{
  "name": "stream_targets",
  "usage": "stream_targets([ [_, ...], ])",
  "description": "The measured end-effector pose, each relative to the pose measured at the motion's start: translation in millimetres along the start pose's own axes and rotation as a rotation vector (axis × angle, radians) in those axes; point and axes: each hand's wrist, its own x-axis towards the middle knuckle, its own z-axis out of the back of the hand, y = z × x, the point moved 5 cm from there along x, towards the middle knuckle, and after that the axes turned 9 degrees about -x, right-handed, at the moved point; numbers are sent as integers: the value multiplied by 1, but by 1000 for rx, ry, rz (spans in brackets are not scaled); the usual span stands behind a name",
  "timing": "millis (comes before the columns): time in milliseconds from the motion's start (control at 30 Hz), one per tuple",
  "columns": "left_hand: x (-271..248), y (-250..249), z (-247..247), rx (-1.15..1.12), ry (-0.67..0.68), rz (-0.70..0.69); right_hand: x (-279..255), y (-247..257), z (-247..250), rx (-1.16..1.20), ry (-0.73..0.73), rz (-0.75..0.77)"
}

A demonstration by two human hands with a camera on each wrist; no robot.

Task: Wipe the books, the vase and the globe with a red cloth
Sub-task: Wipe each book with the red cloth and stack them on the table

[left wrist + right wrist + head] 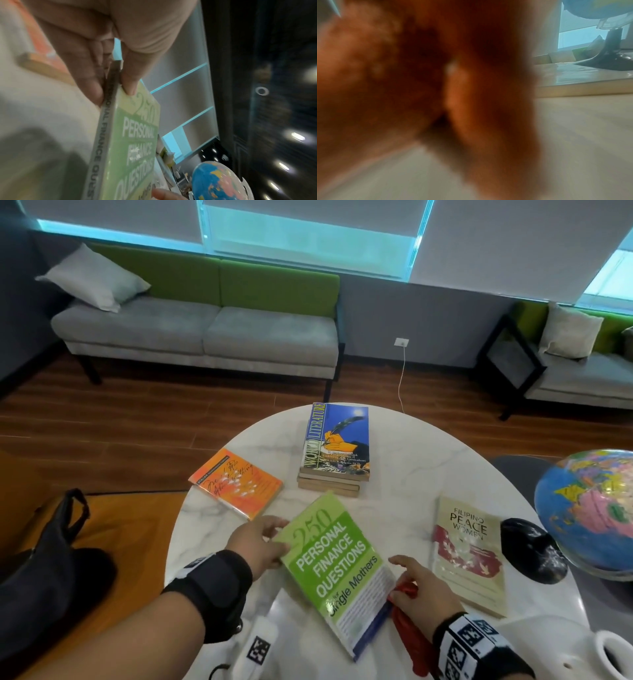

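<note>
My left hand [263, 539] pinches the top left corner of the green "250 Personal Finance Questions" book [335, 570], thumb on the cover and fingers [89, 81] under the spine. The green book [135, 142] is tilted, its left side lifted off the white marble table [411, 460]. At the book's lower right edge my right hand [418, 583] holds the bunched red cloth [411, 635]. The right wrist view is mostly a red-brown blur. The globe [592, 508] stands at the table's right edge on a black base [611, 54]. A white vase [613, 655] shows in part at bottom right.
An orange book [236, 487] lies at the left of the table. A stack of books topped by "World Literature" [337, 440] sits at the back, and "Filipino Peace Women" [469, 553] lies right. A black bag [51, 559] rests on the orange seat at left.
</note>
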Motion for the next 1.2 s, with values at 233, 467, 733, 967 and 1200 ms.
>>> stream_targets([
  [233, -5, -51, -11, -159, 78, -251, 8, 1, -4, -8, 24, 28],
  [467, -2, -51, -8, -216, 77, -282, 1, 3, -14, 286, 87, 9],
  [733, 6, -33, -4, -95, 57, -274, 16, 23, 5, 522, 21, -8],
  [967, 11, -5, -2, 419, 71, -144, 70, 53, 67, 513, -112, -118],
  [1200, 9, 22, 5, 951, 166, -66, 132, 71, 99, 307, -81, -248],
])
